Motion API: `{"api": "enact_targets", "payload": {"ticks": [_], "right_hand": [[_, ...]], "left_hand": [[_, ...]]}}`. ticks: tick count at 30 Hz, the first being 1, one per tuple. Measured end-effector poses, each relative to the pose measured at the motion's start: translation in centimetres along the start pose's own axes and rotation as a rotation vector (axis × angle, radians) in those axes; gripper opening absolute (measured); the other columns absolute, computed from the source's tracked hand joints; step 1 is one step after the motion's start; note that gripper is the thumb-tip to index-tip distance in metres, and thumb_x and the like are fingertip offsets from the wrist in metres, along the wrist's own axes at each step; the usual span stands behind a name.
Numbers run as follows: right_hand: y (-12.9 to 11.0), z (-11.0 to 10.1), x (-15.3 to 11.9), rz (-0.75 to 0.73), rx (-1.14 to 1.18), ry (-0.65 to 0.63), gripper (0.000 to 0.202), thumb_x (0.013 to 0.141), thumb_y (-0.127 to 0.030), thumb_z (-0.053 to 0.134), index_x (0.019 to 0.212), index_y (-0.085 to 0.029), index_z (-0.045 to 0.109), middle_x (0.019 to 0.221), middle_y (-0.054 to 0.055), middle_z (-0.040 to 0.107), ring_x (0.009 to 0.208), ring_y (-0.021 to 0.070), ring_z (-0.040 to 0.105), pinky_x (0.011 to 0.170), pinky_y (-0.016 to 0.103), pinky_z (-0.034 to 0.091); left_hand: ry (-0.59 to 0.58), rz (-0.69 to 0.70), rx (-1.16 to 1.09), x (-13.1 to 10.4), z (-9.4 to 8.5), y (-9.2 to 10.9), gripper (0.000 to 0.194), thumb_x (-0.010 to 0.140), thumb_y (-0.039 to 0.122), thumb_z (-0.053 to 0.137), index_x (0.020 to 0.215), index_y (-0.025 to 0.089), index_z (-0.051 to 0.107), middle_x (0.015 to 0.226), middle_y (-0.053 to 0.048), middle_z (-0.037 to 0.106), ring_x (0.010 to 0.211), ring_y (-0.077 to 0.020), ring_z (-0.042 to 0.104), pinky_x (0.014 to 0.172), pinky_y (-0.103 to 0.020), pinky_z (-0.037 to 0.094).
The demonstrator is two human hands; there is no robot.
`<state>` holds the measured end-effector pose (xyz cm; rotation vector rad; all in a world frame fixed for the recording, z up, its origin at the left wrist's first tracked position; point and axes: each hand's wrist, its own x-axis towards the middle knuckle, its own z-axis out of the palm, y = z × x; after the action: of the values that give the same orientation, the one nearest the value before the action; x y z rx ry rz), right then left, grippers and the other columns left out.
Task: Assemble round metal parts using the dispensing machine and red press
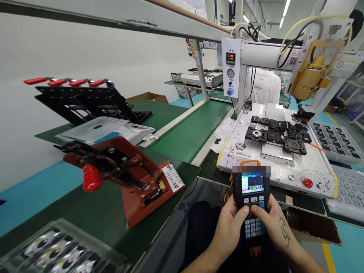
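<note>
Handheld controller [253, 228]: held upright above the lap, just before the front edge of the white bench machine [244, 159], its lit screen [253, 184] facing the wearer. Judged handling: stiff, moderately light casing, little slip expected; screen and keys are the fragile parts. Best hold is by both long sides below the screen, thumbs free for the keypad. Left hand [227, 231] and right hand [277, 223] are closed around opposite sides, drawn near each other, thumbs angled inward over the upper keys. Whether either thumb presses a key: cannot tell. Fingers behind the casing are mostly hidden. Both forearms rise from the lower edge of view, converging; dark line marking on the right one. Outward: black fixture blocks [275, 135] sit on the machine bed, beneath and left of a gold-coloured head [308, 81]. Red stop button [308, 183] on the front panel. To the left, a red-brown clamp fixture [132, 204] and a clear parts tray [66, 224] on green surfaces. Beyond the machine, a person in a white top [263, 89].
</note>
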<state>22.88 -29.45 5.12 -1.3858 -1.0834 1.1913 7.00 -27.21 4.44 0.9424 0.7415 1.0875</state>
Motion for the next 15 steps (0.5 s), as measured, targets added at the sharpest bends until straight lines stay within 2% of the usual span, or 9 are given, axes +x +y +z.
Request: {"api": "enact_targets", "payload": {"ticks": [15], "right_hand": [[-0.12, 0.15, -0.16, 0.003, -0.011, -0.003, 0.033, 0.09, -0.038, 0.076, 0.12, -0.022, 0.074, 0.116, 0.008, 0.082, 0.112, 0.0343, 0.073, 0.1, 0.046, 0.055]], "left_hand": [[-0.015, -0.02, -0.012, -0.24, -0.42, 0.14, 0.045, 0.096, 0.041, 0.08, 0.136, 0.021, 0.076, 0.133, -0.012, 0.081, 0.126, -0.035, 0.074, 0.114, -0.049, 0.057]]}}
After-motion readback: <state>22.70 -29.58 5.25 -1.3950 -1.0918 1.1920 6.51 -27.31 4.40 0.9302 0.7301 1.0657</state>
